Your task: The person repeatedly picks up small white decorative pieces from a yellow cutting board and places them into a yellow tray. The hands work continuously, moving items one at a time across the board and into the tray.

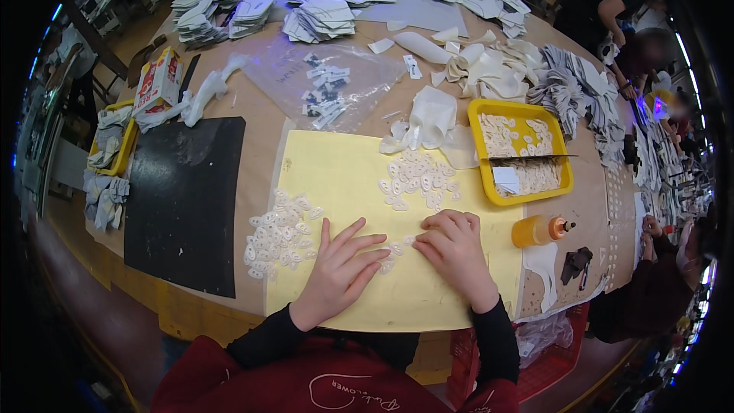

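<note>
A pale yellow sheet [352,168] lies in front of me on the table. Over its left part rests my left hand [340,269], fingers spread, with nothing in it. My right hand [457,251] is curled, thumb and fingertips together at a small white oval piece [409,241]. Between the hands lie several more such oval pieces [388,264], near the left fingertips. A loose heap of white oval pieces [277,237] spreads left of my left hand, partly off the sheet. Another heap of oval pieces [419,177] lies just beyond my hands.
Right of the sheet stand a yellow tray [564,176] of oval pieces and an orange bottle [535,231]. A black board [187,199] lies left. Beyond are a clear plastic bag [275,76], cream fabric pieces [497,69] and stacked cut panels [319,21]. Other people work around the table.
</note>
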{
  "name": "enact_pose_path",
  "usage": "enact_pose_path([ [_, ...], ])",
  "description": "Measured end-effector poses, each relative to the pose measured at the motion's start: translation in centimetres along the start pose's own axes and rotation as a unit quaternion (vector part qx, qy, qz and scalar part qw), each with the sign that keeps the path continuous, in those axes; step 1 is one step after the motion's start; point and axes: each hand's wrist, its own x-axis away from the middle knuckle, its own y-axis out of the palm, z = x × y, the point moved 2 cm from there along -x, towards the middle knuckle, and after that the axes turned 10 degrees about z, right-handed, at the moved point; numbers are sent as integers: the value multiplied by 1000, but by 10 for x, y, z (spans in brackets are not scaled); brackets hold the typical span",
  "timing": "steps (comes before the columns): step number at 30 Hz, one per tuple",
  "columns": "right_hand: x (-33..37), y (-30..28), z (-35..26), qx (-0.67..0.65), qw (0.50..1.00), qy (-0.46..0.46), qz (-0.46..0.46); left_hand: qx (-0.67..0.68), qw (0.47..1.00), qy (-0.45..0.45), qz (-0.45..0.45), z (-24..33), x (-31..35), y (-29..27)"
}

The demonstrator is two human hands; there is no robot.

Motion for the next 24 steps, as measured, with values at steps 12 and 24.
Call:
enact_pose_path([
  [12,-2,1,-7,-47,999,-2,5,-37,999,19,-30,1,2,4],
  [24,4,-21,8,-79,986,52,138,-162,961,139,-177,12,-9,29],
])
